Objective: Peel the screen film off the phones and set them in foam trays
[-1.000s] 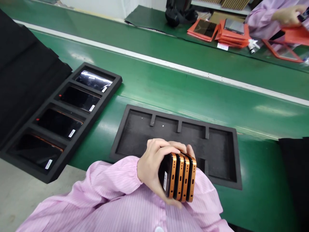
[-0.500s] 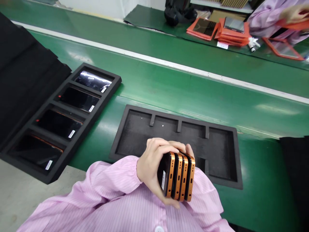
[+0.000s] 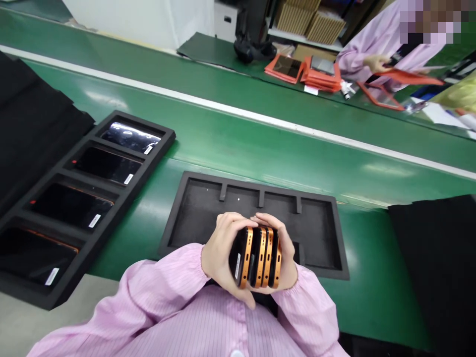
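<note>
Between my hands stand several orange-edged smartphones [image 3: 246,258] side by side on edge, their port ends facing me. My left hand [image 3: 219,255] is wrapped round the left side of the stack, thumb below and fingers over the top. My right hand [image 3: 287,255] closes round the right side, its fingers curved over the upper edge. The leftmost phone stands slightly apart from the others and has a white label on its dark screen. Just beyond my hands lies a black foam tray [image 3: 316,192] with short dividers, partly hidden by them.
At left, another black foam tray [image 3: 143,186] holds several labelled phones, one per compartment. Stacked black trays stand at far left [image 3: 33,129] and right [image 3: 435,258]. Across the green bench [image 3: 208,131], a co-worker [image 3: 375,63] handles an orange folder near orange-framed items [image 3: 322,79].
My right hand has come into fuller view round the stack's right side. A gap has opened between the leftmost phone and the rest. The camera view has shifted right and up.
</note>
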A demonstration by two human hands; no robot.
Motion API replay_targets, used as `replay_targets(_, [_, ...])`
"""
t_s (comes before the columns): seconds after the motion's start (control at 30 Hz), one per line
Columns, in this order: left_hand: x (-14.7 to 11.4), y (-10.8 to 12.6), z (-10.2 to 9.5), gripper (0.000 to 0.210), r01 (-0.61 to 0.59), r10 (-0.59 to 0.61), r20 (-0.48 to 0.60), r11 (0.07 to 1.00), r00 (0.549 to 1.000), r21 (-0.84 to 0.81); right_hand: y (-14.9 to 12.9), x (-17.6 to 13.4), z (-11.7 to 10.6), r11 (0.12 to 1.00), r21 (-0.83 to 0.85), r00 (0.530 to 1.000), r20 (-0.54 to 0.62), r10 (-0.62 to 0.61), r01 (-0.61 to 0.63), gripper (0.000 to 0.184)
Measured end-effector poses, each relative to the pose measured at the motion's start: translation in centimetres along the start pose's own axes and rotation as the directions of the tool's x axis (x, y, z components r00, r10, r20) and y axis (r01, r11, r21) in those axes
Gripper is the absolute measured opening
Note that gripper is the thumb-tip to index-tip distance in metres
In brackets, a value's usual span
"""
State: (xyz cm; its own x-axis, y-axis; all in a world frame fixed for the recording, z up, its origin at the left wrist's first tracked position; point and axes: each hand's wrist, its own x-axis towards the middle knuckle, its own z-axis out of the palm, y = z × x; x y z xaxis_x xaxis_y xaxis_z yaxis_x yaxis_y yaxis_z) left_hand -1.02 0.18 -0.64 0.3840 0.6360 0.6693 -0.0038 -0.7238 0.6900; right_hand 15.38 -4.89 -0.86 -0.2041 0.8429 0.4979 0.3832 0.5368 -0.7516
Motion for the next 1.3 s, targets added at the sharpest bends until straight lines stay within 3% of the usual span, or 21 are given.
replay_targets(0.07, [-0.1,-0.2,0.1,0.111,-0.015,0.016,0.020,1.000,1.000,-0.027,-1.2,0.7,-1.7,0.992,-0.016,0.988,0.092,-0.121,0.123,0.100])
replay_targets(0.2, [-0.2,-0.2,0.3,0.110,-0.037,0.038,0.036,0.999,0.999,-0.039,-3.2,1.2,-2.5,0.985,-0.113,0.983,0.140,-0.117,0.134,0.083])
replay_targets(0.37, [-0.4,-0.3,0.1,0.098,-0.044,0.044,0.026,0.999,0.999,0.017,-3.1,0.3,-1.5,0.983,-0.151,0.989,-0.084,-0.118,0.104,0.061])
replay_targets(0.47, [-0.7,-0.6,-0.1,0.093,-0.037,0.036,0.019,0.999,0.999,0.033,-2.2,-0.7,-2.3,0.989,-0.142,0.954,-0.290,-0.079,0.039,0.054])
replay_targets(0.57, [-1.2,-0.9,0.0,0.092,0.002,-0.001,-0.010,1.000,1.000,0.026,-1.4,-1.6,-4.0,0.979,-0.202,0.869,-0.486,-0.089,-0.013,0.051])
replay_targets(0.67, [-1.5,-0.9,0.2,0.091,0.015,-0.015,-0.021,1.000,1.000,0.009,-0.4,-2.1,-5.2,0.942,-0.327,0.738,-0.655,-0.164,-0.081,0.053])
replay_targets(0.77, [-1.4,-0.7,0.1,0.088,-0.004,0.005,-0.018,1.000,1.000,0.015,0.6,-2.3,-4.9,0.894,-0.417,0.569,-0.780,-0.258,-0.166,0.056])
replay_targets(0.83, [-1.3,-0.6,0.1,0.086,-0.013,0.013,-0.019,1.000,1.000,0.027,1.0,-2.8,-3.6,0.875,-0.415,0.505,-0.826,-0.248,-0.249,0.054])
replay_targets(1.0, [-1.4,-0.5,0.1,0.085,-0.012,0.012,-0.022,1.000,1.000,0.022,0.5,-6.4,0.7,0.830,-0.391,0.572,-0.813,-0.109,-0.397,0.047])
replay_targets(1.2, [-1.9,-0.6,0.3,0.086,-0.008,0.008,0.001,1.000,1.000,0.011,0.4,-9.8,3.1,0.769,-0.331,0.500,-0.866,-0.017,-0.546,0.043])
replay_targets(1.3, [-2.2,-0.4,0.4,0.087,-0.004,0.004,0.015,1.000,1.000,0.024,0.6,-10.8,3.5,0.683,-0.340,0.507,-0.860,0.052,-0.647,0.044])
